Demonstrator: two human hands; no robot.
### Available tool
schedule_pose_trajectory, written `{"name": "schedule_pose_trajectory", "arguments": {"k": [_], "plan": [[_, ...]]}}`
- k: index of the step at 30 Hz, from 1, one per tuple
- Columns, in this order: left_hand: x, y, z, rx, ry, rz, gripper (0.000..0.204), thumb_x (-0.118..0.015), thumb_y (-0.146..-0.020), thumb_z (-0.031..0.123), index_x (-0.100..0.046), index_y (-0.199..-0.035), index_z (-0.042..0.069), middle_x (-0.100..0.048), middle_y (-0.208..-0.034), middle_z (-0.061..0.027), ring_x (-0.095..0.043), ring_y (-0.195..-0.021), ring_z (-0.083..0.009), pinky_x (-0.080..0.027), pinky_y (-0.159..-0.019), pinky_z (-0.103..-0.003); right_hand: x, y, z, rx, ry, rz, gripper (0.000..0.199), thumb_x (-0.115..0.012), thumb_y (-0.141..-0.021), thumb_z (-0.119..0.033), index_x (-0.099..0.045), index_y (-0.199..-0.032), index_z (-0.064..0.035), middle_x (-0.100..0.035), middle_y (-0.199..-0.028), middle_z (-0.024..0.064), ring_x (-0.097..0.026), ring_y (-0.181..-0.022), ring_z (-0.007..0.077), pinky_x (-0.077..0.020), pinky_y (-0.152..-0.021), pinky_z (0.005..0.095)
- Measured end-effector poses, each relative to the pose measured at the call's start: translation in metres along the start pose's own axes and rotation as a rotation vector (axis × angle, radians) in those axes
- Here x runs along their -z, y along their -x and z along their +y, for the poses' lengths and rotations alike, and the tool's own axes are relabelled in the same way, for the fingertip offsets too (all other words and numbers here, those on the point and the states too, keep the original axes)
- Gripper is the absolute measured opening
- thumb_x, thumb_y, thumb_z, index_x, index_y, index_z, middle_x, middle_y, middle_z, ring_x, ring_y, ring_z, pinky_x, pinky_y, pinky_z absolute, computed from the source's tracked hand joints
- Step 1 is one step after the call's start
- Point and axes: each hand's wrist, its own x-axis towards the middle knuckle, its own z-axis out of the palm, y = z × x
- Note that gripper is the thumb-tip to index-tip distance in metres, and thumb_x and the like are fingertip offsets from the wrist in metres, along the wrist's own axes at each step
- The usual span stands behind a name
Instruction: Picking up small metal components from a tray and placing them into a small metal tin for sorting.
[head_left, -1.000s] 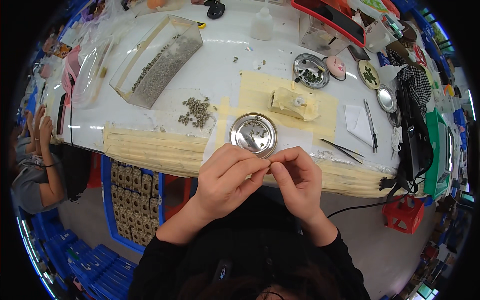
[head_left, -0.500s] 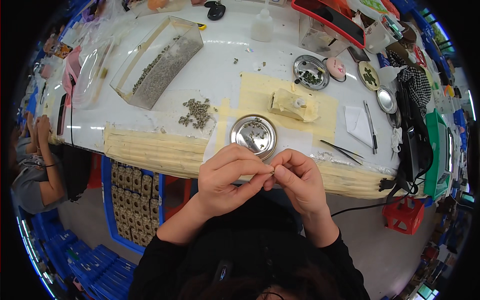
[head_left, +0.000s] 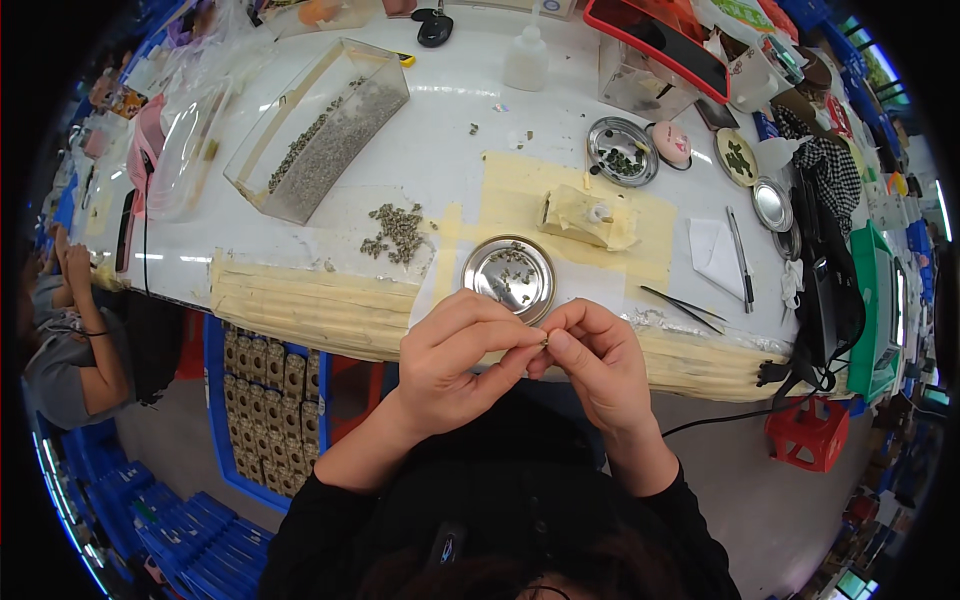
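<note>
At the centre of the frame, just below a round metal dish (head_left: 487, 289), the left hand (head_left: 458, 350) and the right hand (head_left: 602, 362) meet at their tips, the fingers of both pinched on a tiny piece (head_left: 545, 342), too small to make out clearly. The dish rests near the front edge of the tabletop (head_left: 440, 130), small greyish bits scattered inside it. A loose pile of similar bits (head_left: 396, 232) lies left of centre, and a clear box (head_left: 345, 150) partly filled with grit stands in the upper left. Right of the dish are a block (head_left: 583, 218) wrapped in pale yellow tape and, lower, dark tweezers (head_left: 683, 307) lying slightly spread. Farther right, a black pen-like tool (head_left: 741, 262) lies beside a folded white sheet (head_left: 712, 252). In the upper right, a shallow dish (head_left: 620, 121) holds dark green pieces. A blue crate (head_left: 214, 400) of patterned blocks sits in the lower left, below the tabletop; a seated person (head_left: 75, 370) shows at the left edge.
</note>
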Motion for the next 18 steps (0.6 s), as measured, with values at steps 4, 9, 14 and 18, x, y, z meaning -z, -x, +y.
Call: {"name": "schedule_pose_trajectory", "arguments": {"k": [4, 9, 14, 18], "plan": [[0.0000, -0.0020, -0.0002, -0.046, -0.046, 0.007, 0.025, -0.077, -0.069, -0.006, -0.072, -0.092, 0.002, -0.066, -0.085, -0.0077, -0.064, -0.075, -0.0226, -0.050, -0.065, -0.031, 0.0001, -0.0007, -0.0010, 0.016, 0.029, -0.002, 0.014, -0.059, -0.099, -0.010, -0.061, -0.105, 0.0026, -0.067, -0.089, 0.0070, -0.066, -0.082, 0.0119, -0.0552, -0.078, 0.0263], [-0.0005, -0.0029, -0.0005, -0.062, -0.077, 0.007, 0.025, -0.077, -0.068, -0.005, -0.072, -0.092, 0.002, -0.066, -0.085, -0.0075, -0.063, -0.075, -0.0230, -0.050, -0.064, -0.031, 0.0005, -0.0009, -0.0003, 0.031, 0.043, 0.000, 0.014, -0.058, -0.099, -0.008, -0.060, -0.106, 0.0030, -0.067, -0.090, 0.0070, -0.066, -0.083, 0.0120, -0.0551, -0.079, 0.0262], [-0.0010, -0.0030, -0.0016, -0.073, -0.102, 0.008, 0.024, -0.077, -0.069, -0.005, -0.071, -0.091, 0.002, -0.065, -0.085, -0.0072, -0.063, -0.075, -0.0232, -0.049, -0.064, -0.032, 0.0017, -0.0016, 0.0018, 0.056, 0.079, 0.012, 0.013, -0.058, -0.099, -0.008, -0.060, -0.106, 0.0030, -0.066, -0.090, 0.0069, -0.065, -0.083, 0.0120, -0.0547, -0.079, 0.0261], [-0.0024, -0.0032, -0.0027, -0.094, -0.154, 0.013, 0.023, -0.077, -0.069, -0.004, -0.071, -0.091, 0.002, -0.065, -0.085, -0.0070, -0.062, -0.074, -0.0234, -0.048, -0.064, -0.032, -0.0033, -0.0027, 0.0016, 0.078, 0.123, 0.073, 0.012, -0.058, -0.098, -0.010, -0.059, -0.101, 0.0018, -0.067, -0.087, 0.0082, -0.065, -0.077, 0.0138, -0.0539, -0.074, 0.0275]]}}
